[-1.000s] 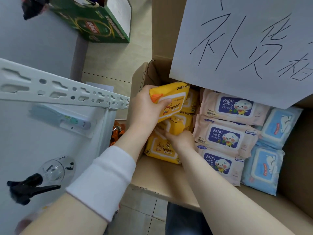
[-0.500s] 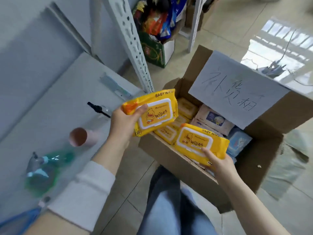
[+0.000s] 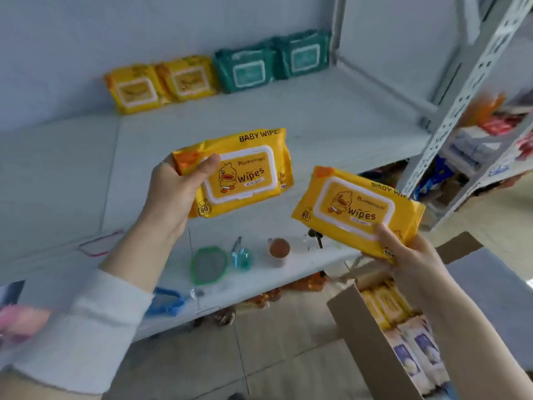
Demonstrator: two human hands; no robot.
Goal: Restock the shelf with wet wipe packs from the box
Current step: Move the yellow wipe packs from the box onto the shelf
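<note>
Hands both gripping: left hand's (image 3: 170,194) left pack (image 3: 242,174) sits nearer the shelf's (image 3: 317,111) far yellow row (image 3: 161,83) than right hand's (image 3: 412,258) right pack (image 3: 357,209).

A wide white band (image 3: 86,327) of soft fabric wraps the left forearm (image 3: 135,252) behind the wrist, with slightly fuzzy edges and skin showing on either side. The left grip (image 3: 170,194), right grip (image 3: 415,255) and right forearm (image 3: 461,327) are bare.
</note>
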